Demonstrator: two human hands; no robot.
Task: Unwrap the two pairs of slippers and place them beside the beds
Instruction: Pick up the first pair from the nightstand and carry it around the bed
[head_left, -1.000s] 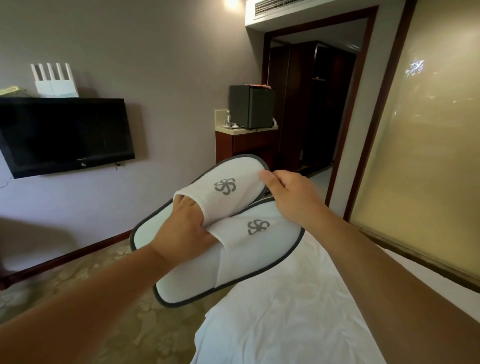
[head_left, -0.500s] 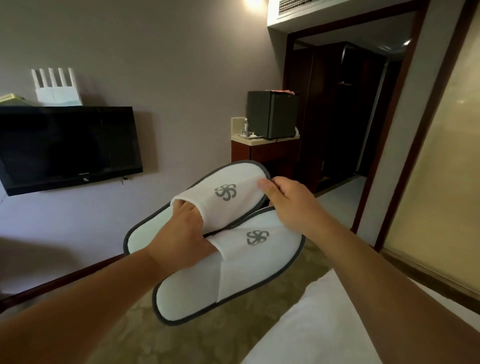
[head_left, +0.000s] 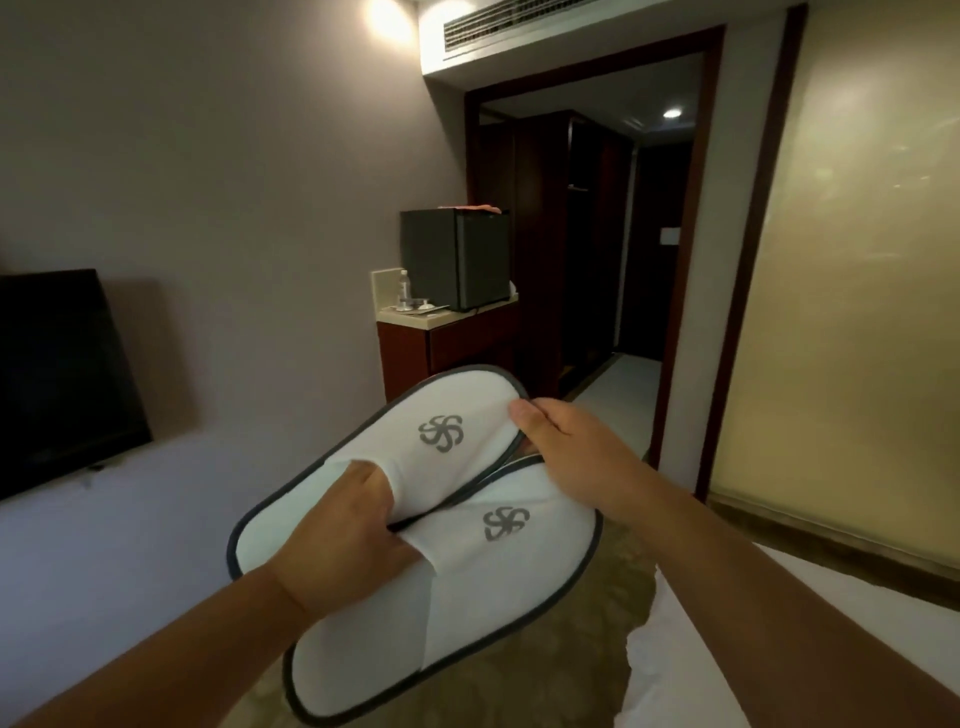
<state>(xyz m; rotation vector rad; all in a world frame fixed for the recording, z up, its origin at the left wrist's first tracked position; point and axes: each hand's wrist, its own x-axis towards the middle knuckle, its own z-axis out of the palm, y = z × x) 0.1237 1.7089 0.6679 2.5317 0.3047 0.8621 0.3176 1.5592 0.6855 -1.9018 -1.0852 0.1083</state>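
I hold one pair of white slippers with grey trim and grey swirl logos in front of me, above the carpet. The upper slipper (head_left: 415, 431) overlaps the lower slipper (head_left: 467, 571). My left hand (head_left: 343, 540) grips both at the openings, fingers tucked inside the upper one. My right hand (head_left: 566, 447) pinches the toe edge of the upper slipper. No wrapper shows on them. A white bed (head_left: 727, 649) corner lies at the lower right under my right forearm.
A wall-mounted TV (head_left: 57, 379) hangs at left. A wooden cabinet (head_left: 447, 348) carries a dark mini fridge (head_left: 457, 260) and a bottle. Beyond is a dark doorway (head_left: 613, 260) to the hallway. A frosted glass panel (head_left: 857, 291) fills the right. Patterned carpet (head_left: 571, 639) lies below.
My view has swung right and up, away from the TV and the bed toward the doorway. Both hands keep the same grip on the slippers, now over carpet.
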